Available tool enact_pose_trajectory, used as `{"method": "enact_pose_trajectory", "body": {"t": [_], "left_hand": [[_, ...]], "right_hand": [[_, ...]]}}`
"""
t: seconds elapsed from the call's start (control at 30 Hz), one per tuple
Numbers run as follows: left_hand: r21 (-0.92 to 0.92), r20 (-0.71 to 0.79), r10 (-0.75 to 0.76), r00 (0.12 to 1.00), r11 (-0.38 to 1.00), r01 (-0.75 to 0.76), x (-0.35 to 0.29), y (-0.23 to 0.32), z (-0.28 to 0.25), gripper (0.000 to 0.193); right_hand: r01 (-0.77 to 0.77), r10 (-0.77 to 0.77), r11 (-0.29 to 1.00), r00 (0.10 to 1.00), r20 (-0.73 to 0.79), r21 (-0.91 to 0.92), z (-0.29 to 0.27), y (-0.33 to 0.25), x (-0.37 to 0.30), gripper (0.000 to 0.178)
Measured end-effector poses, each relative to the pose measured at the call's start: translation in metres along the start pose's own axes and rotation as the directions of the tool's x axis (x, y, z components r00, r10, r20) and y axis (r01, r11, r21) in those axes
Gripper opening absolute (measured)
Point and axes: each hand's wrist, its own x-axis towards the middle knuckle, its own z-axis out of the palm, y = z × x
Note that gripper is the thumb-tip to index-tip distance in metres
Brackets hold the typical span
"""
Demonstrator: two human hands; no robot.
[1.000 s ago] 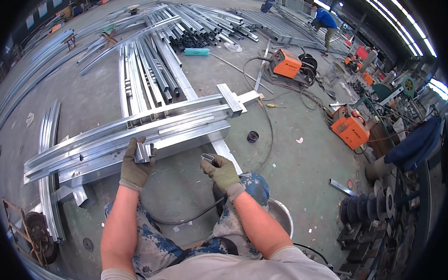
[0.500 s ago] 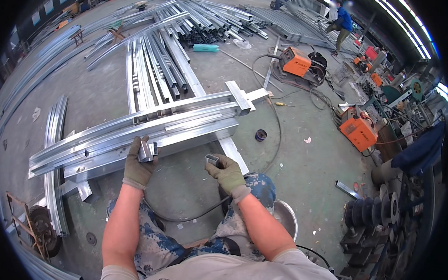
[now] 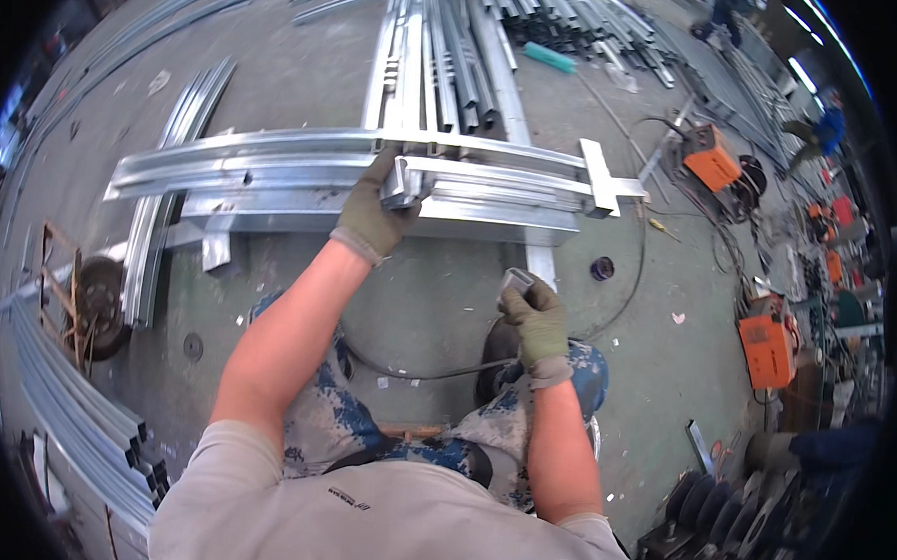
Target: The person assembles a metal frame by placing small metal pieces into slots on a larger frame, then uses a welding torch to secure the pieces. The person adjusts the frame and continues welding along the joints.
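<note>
Both my hands wear olive-green work gloves. My left hand point(image 3: 374, 212) reaches out over a stack of long galvanized steel channels point(image 3: 291, 211) lying crosswise ahead of me. Its fingers are closed round short metal offcuts point(image 3: 399, 185), at the level of the upper channels; whether these touch the channels I cannot tell. Closer to my right knee, my right hand point(image 3: 536, 329) grips a short piece of metal tube point(image 3: 516, 280), its hollow end facing up. That hand is apart from the stack. A short flat steel bar point(image 3: 598, 176) lies across the stack's right end.
Beyond the stack, long steel tubes point(image 3: 408, 68) run away from me. A dark round tin point(image 3: 602, 268) and a cable curve on the floor at right. Two orange welding machines point(image 3: 711, 157) stand farther right. A wheeled cart point(image 3: 97, 305) is at left. Another person point(image 3: 829, 126) works far right.
My left hand has moved forward over the stack with the offcuts. My right hand still grips the tube piece. The whole view has turned, shifting the stack up and to the right.
</note>
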Motion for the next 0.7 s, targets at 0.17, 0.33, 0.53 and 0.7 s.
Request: {"method": "enact_pose_trajectory", "body": {"t": [0.17, 0.33, 0.53, 0.7], "left_hand": [[-0.044, 0.031, -0.037, 0.999, 0.998, 0.038, 0.029, 0.027, -0.046, 0.030], [-0.085, 0.137, 0.113, 0.984, 0.991, -0.102, 0.025, 0.051, -0.026, 0.028], [-0.081, 0.043, 0.200, 0.979, 0.977, -0.196, 0.019, 0.061, -0.010, 0.027], [-0.053, 0.045, 0.231, 0.972, 0.972, -0.229, 0.019, 0.066, -0.005, 0.033]], "right_hand": [[-0.010, 0.012, 0.999, 0.999, 0.031, -0.052, 0.009, -0.002, 0.002, 0.036], [-0.081, 0.088, 0.991, 0.994, 0.062, -0.102, 0.029, -0.033, 0.037, 0.032], [0.177, -0.148, 0.846, 0.984, 0.097, -0.503, 0.059, -0.059, 0.176, 0.029], [0.202, -0.229, 0.724, 0.972, 0.046, -0.659, 0.086, -0.055, 0.262, 0.048]]}}
